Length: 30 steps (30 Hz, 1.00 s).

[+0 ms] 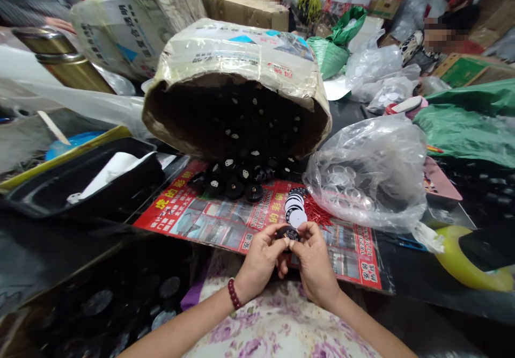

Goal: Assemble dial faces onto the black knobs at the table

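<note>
My left hand [259,258] and my right hand [316,264] meet at the front edge of a red printed board. Between their fingertips they grip a small round black disc [288,233] with pale markings, both thumbs pressed on its face. Just beyond it lies an overlapping row of round white discs [296,216], some with black printing. Beside that row is a heap of thin red pieces [317,211]. Several black round parts [234,188] spill from the mouth of a large taped bag [241,52] onto the board.
At right, a clear plastic bag [370,175] holds clear rings, near a yellow tape roll [462,256]. Left are a black tray [80,181] and a gold flask [68,60]. Below left, a box [96,304] holds dark discs. Other people sit across the table.
</note>
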### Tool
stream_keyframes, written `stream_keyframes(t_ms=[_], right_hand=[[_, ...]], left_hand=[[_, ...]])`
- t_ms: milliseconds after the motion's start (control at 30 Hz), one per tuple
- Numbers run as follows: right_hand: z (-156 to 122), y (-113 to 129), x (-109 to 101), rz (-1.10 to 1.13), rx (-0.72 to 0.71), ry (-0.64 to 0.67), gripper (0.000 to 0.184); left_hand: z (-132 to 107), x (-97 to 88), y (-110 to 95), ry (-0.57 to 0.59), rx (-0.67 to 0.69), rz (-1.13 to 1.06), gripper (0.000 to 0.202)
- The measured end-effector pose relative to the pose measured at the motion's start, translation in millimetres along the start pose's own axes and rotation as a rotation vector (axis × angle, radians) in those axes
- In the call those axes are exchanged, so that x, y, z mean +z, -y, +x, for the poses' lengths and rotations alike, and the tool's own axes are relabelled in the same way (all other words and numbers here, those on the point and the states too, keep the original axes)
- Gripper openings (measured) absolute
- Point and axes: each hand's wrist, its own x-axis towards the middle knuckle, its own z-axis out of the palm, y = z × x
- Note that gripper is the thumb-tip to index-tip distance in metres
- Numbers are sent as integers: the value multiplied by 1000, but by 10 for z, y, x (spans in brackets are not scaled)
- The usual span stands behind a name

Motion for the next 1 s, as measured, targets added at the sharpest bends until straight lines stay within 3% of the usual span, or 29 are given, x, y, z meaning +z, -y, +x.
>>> stream_keyframes(t_ms=[200, 367, 467, 533, 700, 767, 900, 1000], right_hand=[[45, -23, -63, -102, -84, -51, 25], [93, 77, -238, -323, -161, 75, 16], [85, 193, -297, -579, -370, 67, 3], [71, 257, -295, -790, -515, 92, 10], [39, 287, -237, -1180, -634, 210, 15], [36, 252, -214, -1232, -681, 201, 18], [55, 201, -211, -1204, -702, 145, 20], [120, 340, -361, -1123, -708, 170, 16]], left_hand=[[42, -2, -12, 12, 10, 16, 29], [60, -30, -91, 117, -59, -65, 41], [56, -40, -122, 148, -82, -104, 47], [46, -37, -124, 138, -82, -82, 52], [13, -11, -64, 96, 65, 207, 56], [16, 2, -22, 73, 61, 201, 55], [43, 33, 32, 56, -62, -46, 56], [42, 53, -4, 59, -112, -176, 53]])
